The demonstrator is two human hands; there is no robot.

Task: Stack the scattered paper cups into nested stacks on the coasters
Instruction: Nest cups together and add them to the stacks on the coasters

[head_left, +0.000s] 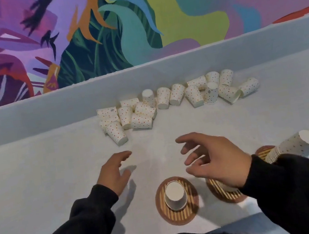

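Note:
Several white paper cups with coloured dots lie scattered along the back of the pale table, in a left cluster [127,116] and a right cluster [210,90]. One cup [175,197] stands upside down on a round striped coaster [179,214] near the front. My right hand [212,158] hovers with fingers spread above a second coaster [221,192], hiding most of what stands on it. A tall nested stack [294,145] stands on a third coaster [263,151] at the right. My left hand [114,170] hovers over the table, fingers relaxed and holding nothing.
A low pale ledge [47,104] runs behind the cups, under a colourful mural wall [135,19]. The table's front edge [240,224] lies just below the coasters. Bare tabletop [38,174] spreads to the left of my left hand.

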